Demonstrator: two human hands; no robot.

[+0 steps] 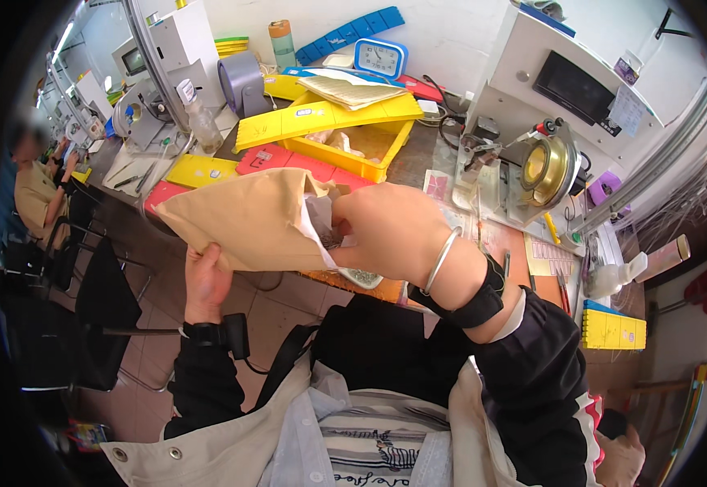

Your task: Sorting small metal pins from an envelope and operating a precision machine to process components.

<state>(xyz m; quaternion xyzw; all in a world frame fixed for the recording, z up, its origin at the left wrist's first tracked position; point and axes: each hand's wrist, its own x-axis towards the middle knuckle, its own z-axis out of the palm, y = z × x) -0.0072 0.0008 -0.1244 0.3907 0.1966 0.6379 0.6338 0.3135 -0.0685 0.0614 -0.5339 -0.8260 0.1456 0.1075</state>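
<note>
A large brown paper envelope [244, 219] is held up over the bench's front edge, its mouth gaping to the right. My left hand [207, 282] grips its lower left side, thumb against the paper. At the mouth is my right hand [398, 231], its fingers curled inward. White and grey paper-like material [314, 213] shows in the opening beside them. The fingertips are partly hidden, so what they pinch cannot be made out. Below the right hand, part of a small dish [362, 278] shows at the bench edge.
Behind the envelope, a yellow tray [379, 169] holds pale bundles under a yellow strip [329, 118]. A machine with a brass-coloured wheel [548, 166] stands at right. Black chairs [106, 325] are at left, where another person [41, 191] sits. Another hand [620, 454] shows lower right.
</note>
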